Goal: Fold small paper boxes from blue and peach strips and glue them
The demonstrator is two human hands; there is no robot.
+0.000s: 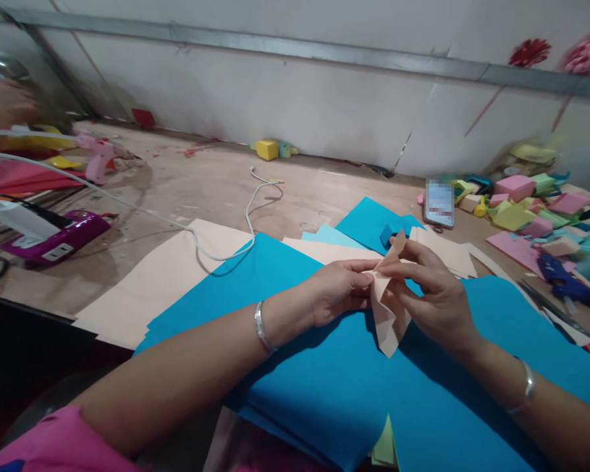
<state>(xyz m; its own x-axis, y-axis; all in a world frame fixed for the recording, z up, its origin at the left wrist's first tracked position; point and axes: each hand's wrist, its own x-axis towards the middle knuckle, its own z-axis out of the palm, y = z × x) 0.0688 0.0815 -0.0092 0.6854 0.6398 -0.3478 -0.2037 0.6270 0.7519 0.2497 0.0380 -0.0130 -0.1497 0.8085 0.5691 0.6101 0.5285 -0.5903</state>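
Note:
A creased piece of peach paper (387, 314) is held up between both hands, folded into points at its top and bottom. My left hand (341, 292) pinches its left side between thumb and fingers. On the other side, my right hand (432, 295) grips the upper right part, thumb and fingertips closed on the paper. Beneath the hands lie large blue paper sheets (295, 367). A small folded blue paper piece (386, 235) sits just behind the right fingertips.
Peach sheets (152, 275) lie at the left under a white cable (216, 257). A purple power strip (59, 236) and a pink glue gun (98, 157) are further left, near another person's hand (4, 105). Paper boxes (516, 190), a phone (439, 203), scissors (550, 305) and a blue glue gun (565, 282) are right.

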